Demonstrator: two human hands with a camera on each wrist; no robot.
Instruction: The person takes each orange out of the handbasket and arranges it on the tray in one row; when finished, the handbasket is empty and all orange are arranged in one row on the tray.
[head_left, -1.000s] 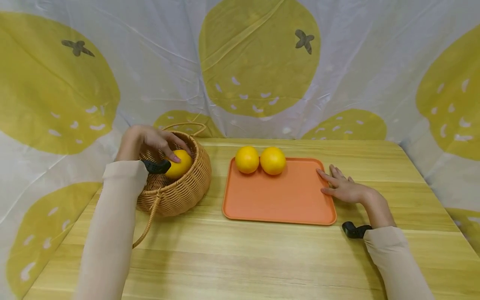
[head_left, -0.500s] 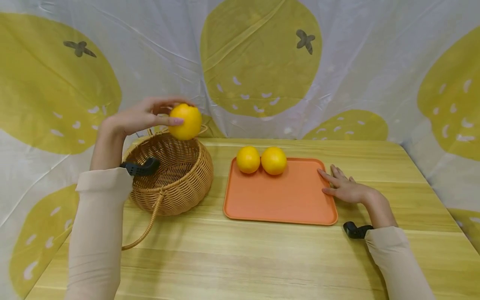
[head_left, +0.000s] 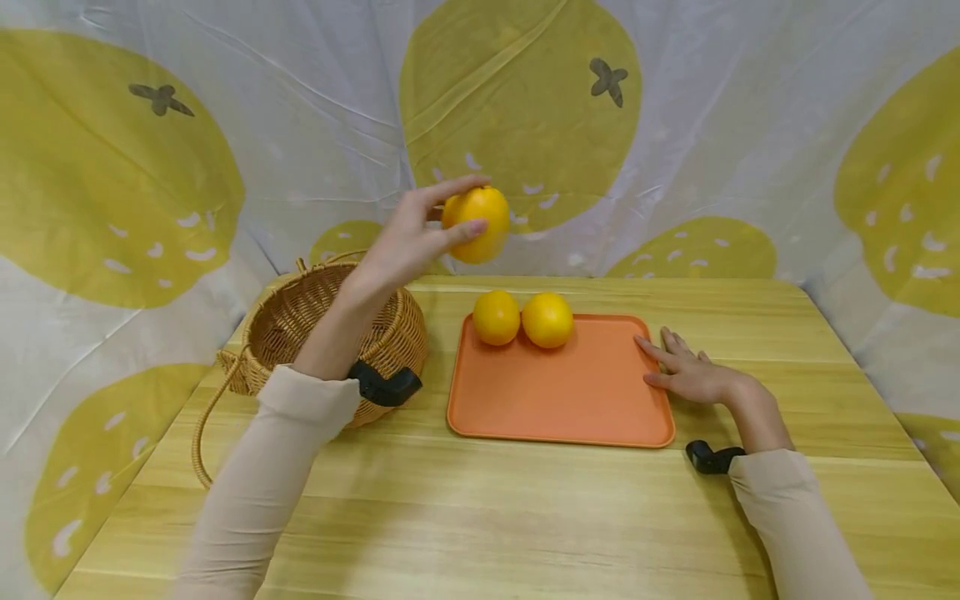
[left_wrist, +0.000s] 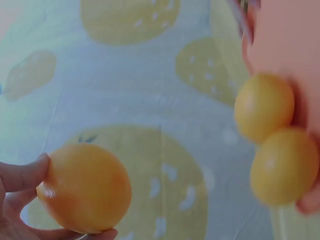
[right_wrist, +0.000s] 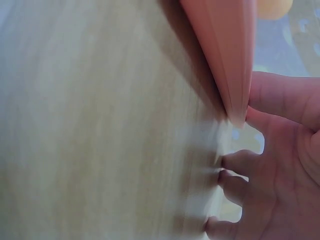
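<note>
Raised above the back edge of the table, my left hand (head_left: 408, 242) grips an orange (head_left: 492, 240) between thumb and fingers. The left wrist view shows this orange (left_wrist: 90, 190) close up, with fingertips around its side and underneath. Two more oranges (head_left: 496, 318) (head_left: 547, 321) sit side by side at the far left of the orange-coloured tray (head_left: 555, 392). At the tray's right edge rests my right hand (head_left: 693, 379), its fingers spread. In the right wrist view, the thumb touches the tray's rim (right_wrist: 225, 50) and other fingertips reach the tabletop.
A round wicker basket (head_left: 408, 342) stands at the left, partly behind my left forearm, its handle (head_left: 198, 442) hanging towards the front. A fabric backdrop (head_left: 517, 117) with printed yellow fruit rises behind the wooden table (head_left: 525, 517).
My left hand has lifted the orange out of the basket and carried it up and to the right. The right hand, the tray and its two oranges have stayed put.
</note>
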